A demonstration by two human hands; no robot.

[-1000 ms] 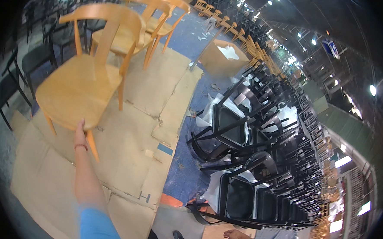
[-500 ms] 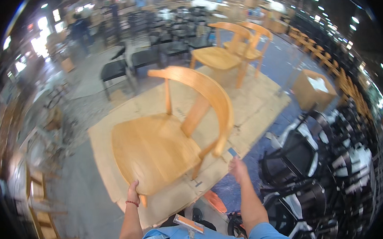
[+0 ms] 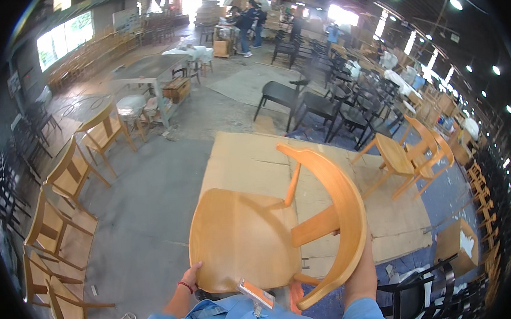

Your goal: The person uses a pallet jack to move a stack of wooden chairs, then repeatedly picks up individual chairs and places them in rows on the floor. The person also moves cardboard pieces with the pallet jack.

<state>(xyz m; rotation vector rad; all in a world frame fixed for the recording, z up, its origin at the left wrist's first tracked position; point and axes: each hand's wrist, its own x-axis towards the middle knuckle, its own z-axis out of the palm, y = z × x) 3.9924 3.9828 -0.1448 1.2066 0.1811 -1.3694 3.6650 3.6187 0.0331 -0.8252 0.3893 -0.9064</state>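
Note:
A light wooden chair (image 3: pixel 236 235) with a curved backrest (image 3: pixel 351 212) is right in front of me, its seat toward the left. My left hand (image 3: pixel 191 274), with a red bead bracelet at the wrist, grips the near left edge of the seat. My right forearm passes behind the backrest. Most of my right hand (image 3: pixel 336 232) is hidden there; only fingertips show at the edge of the back's middle slat, closed on it. The chair's legs are mostly out of sight under the seat. Beneath lies a sheet of cardboard (image 3: pixel 243 154).
Two more wooden chairs (image 3: pixel 394 155) stand on the cardboard's far right. A row of wooden chairs (image 3: pixel 65 169) lines the left. Black chairs (image 3: pixel 316 107) stand ahead, others (image 3: pixel 418 292) at lower right beside an open carton (image 3: pixel 456 244). A workbench (image 3: pixel 149 70) and people (image 3: pixel 248 27) are farther off.
My view has swung left, so the chair appears lower and farther right. My right hand, earlier apart from the chair, is now behind its backrest. The left hand stays on the seat edge.

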